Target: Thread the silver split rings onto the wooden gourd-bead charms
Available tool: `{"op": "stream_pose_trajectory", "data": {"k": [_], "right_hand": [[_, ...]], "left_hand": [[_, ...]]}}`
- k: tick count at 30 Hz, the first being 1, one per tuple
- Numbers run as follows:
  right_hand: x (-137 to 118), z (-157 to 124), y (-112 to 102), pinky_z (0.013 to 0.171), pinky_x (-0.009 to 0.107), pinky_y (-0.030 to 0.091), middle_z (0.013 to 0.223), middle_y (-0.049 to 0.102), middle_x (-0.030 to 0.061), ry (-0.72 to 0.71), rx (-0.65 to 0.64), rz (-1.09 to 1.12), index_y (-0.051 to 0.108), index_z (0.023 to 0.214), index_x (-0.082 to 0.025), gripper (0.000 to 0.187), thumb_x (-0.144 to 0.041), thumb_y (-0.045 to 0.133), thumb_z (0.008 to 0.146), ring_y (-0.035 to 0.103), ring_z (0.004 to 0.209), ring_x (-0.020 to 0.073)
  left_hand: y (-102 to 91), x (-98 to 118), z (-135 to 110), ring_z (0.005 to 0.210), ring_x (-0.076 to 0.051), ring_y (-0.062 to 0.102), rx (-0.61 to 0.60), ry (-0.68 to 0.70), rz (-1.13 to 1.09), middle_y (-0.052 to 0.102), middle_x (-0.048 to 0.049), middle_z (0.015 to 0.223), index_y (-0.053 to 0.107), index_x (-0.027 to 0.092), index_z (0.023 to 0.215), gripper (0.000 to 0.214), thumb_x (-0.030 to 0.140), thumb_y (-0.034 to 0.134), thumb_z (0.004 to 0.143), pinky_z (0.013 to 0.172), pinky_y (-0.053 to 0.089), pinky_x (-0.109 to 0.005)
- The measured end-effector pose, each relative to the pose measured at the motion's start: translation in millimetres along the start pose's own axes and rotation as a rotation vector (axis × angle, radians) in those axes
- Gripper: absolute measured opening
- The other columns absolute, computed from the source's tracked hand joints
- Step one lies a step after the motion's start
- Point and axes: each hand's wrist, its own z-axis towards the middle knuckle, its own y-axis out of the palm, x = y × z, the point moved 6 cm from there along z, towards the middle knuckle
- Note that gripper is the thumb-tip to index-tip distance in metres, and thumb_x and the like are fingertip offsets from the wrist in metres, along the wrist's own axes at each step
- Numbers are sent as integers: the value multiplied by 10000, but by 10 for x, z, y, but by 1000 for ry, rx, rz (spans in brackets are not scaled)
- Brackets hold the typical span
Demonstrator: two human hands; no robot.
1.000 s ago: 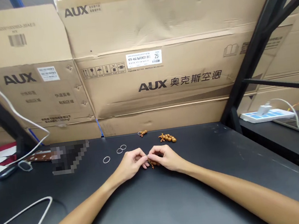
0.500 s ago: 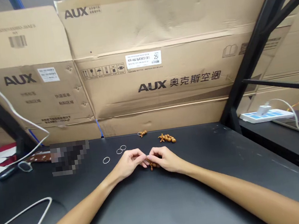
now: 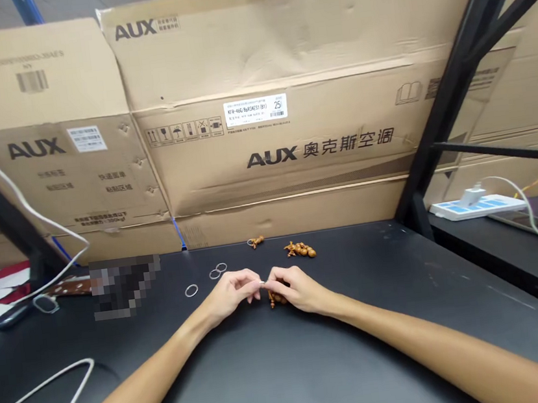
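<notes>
Behind everything, two large cardboard boxes stood against the back of the table: the wider box (image 3: 289,127) printed with AUX and a white label, and a second box (image 3: 45,137) to its left with the same lettering. Below them the black table (image 3: 289,369) filled the lower half of the view. A slanted black metal frame post (image 3: 455,80) rose from its far right corner. A white cable (image 3: 51,385) looped across the near left of the table, and a white power strip (image 3: 475,207) lay on a separate surface off to the right.

Both forearms reached in from the near edge and met around the middle of the table. The left hand (image 3: 229,294) had its fingertips pinched together on a small ring (image 3: 262,283). The right hand (image 3: 294,288) met it fingertip to fingertip at that ring, its fingers curled over a brown charm (image 3: 276,300) that hung just below them, at or just above the tabletop.

Farther back lay a cluster of brown charms (image 3: 300,249) and, just left of it, a single charm (image 3: 256,242). Left of the hands, a pair of rings (image 3: 218,270) lay touching each other, with a lone ring (image 3: 192,291) a little apart from them.
</notes>
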Motion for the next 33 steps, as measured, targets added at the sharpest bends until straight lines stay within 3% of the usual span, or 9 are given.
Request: {"op": "stream_pose_trajectory", "data": {"k": [9,17,29,33], "right_hand": [[-14,3,19,531,197,373,579,563,-30,-34,-4,-78,521,717,-175,322,-400,442,933,487,508,89],[-116,-14,19,610,221,421,669,646,2,-101,10,-132,576,769,-183,231,-346,497,913,569,616,122],[29,21,-47,641,242,446,723,623,12,-1,109,-177,626,802,-174,210,-273,477,913,571,605,119],[-26,-1,-14,668,267,431,736,612,22,-80,105,-313,607,803,-179,185,-238,470,913,551,653,137]], "left_hand": [[26,-141,34,588,-108,535,-19,-10,-202,661,-53,719,617,116,801,318,425,573,858,604,415,-232],[49,-25,29,580,-105,521,-15,-7,-62,591,-30,720,607,122,705,380,469,551,850,562,412,-227],[54,-8,10,614,-78,453,-50,13,160,486,-24,927,622,147,798,320,429,498,883,620,427,-237],[73,-1,-3,650,-87,456,-15,43,253,483,-19,919,603,152,751,310,409,495,888,622,420,-221]]}}
